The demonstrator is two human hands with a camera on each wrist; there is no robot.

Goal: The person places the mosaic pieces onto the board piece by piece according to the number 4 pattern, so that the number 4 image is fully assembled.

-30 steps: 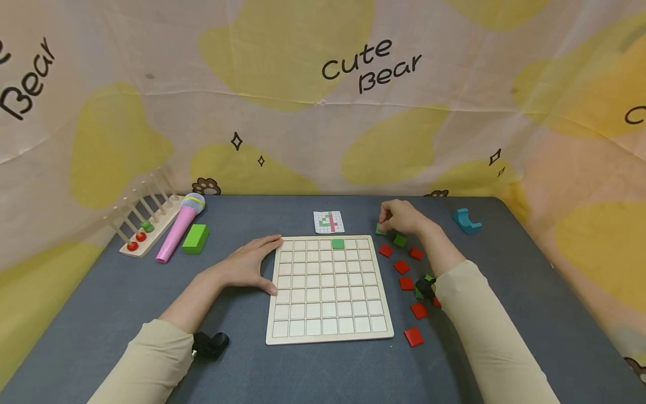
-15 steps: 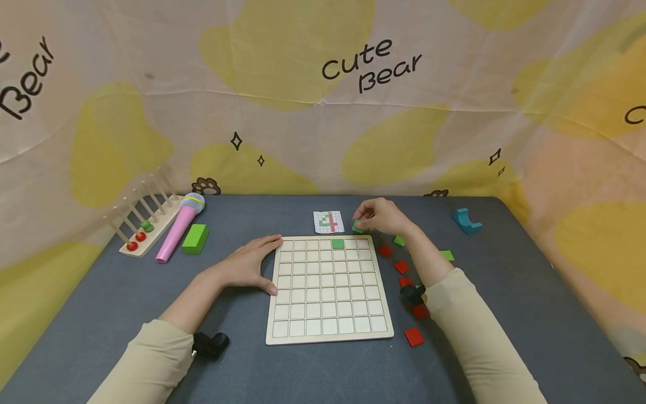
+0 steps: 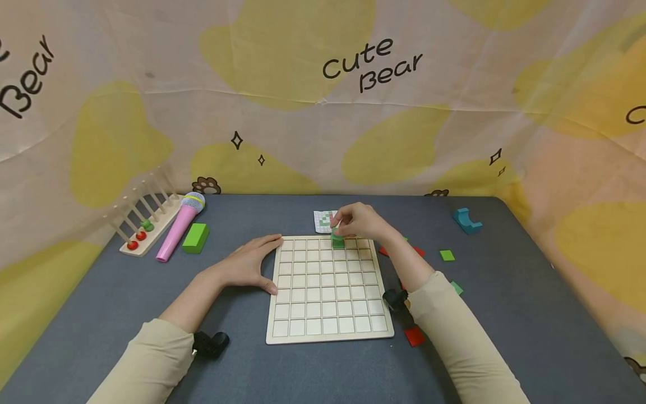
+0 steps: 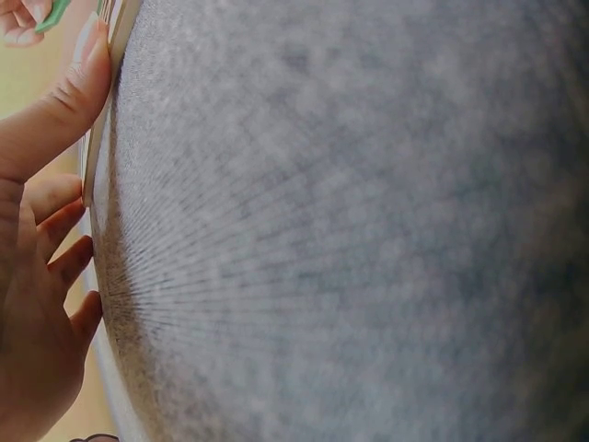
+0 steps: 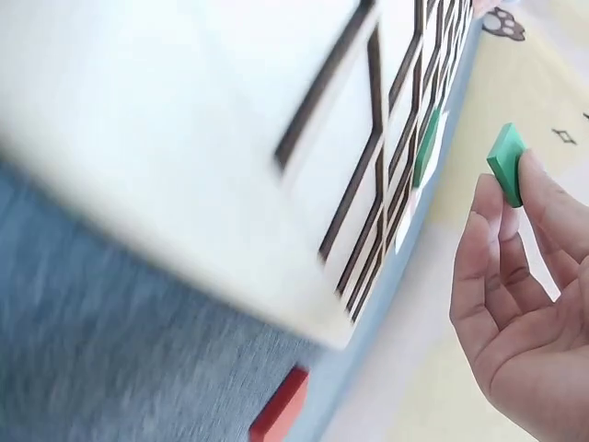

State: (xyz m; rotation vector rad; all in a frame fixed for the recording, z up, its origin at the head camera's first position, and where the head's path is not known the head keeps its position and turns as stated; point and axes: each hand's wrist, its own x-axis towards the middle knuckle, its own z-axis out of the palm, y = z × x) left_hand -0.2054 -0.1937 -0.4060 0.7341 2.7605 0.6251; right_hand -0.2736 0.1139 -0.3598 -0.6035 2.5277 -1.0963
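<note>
A cream grid board [image 3: 328, 310] lies on the dark table. In the head view my left hand [image 3: 247, 264] rests on the board's left edge, fingers and thumb spread. The left wrist view shows that thumb [image 4: 78, 97] against the rim. My right hand [image 3: 362, 220] is over the board's far edge, pinching a green square tile [image 5: 508, 164] between thumb and fingers. Below it, another green tile [image 5: 427, 147] sits in a top-row cell. Behind the board is a small printed pattern card [image 3: 323, 221], partly covered by the right hand.
Loose red tiles [image 3: 414, 336] and green tiles [image 3: 446, 255] lie right of the board, some hidden under the right forearm. A blue arched block [image 3: 466, 221] stands farther right. At left are a pegged bead stand [image 3: 156, 224], a pink toy microphone [image 3: 176, 230] and a green block [image 3: 195, 238].
My right hand has carried the green tile leftward from the loose tiles, past the board's far right corner, to above the placed green tile. The left hand stays put.
</note>
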